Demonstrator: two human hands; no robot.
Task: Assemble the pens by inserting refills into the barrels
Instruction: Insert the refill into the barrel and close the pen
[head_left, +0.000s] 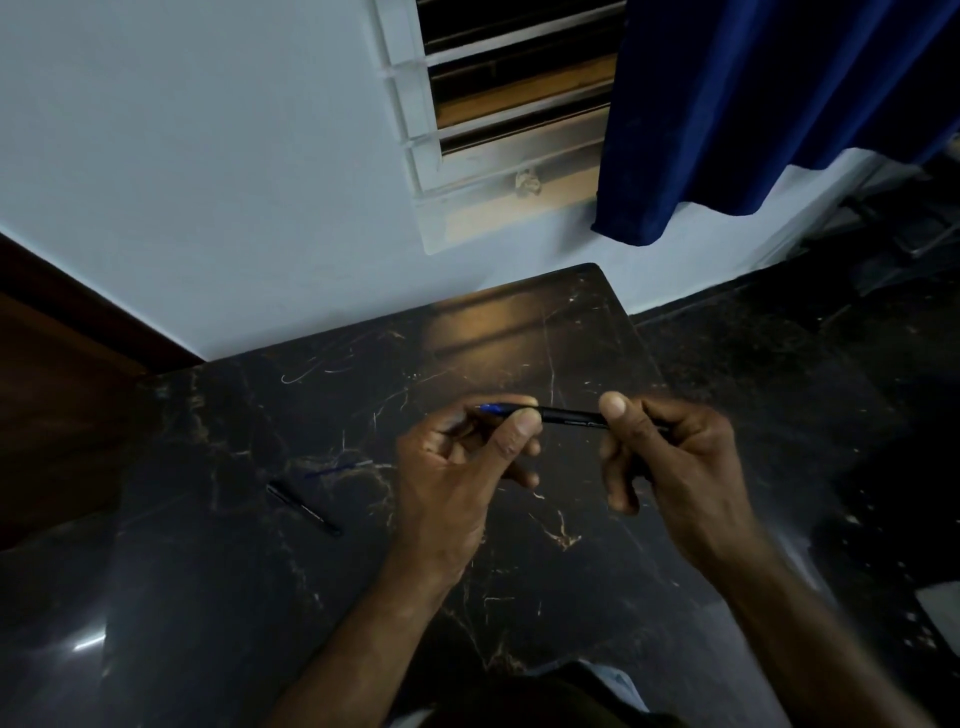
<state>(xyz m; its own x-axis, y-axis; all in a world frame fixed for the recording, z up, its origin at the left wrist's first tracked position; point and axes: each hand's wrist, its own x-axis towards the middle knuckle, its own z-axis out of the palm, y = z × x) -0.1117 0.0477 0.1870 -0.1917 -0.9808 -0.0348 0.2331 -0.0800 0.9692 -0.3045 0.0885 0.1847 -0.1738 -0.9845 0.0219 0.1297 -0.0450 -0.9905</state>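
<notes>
I hold a black pen barrel level above the table, between both hands. My right hand grips its right part, thumb on top. My left hand pinches a blue refill end that sticks out of the barrel's left end. On the table to the left lies a second black barrel, slanted. A thin blue refill lies just beyond it, apart from it.
The dark marble table stands against a pale wall. Its right edge drops to a dark floor. A blue curtain hangs at the back right beside a louvred window. A wooden panel stands at the left.
</notes>
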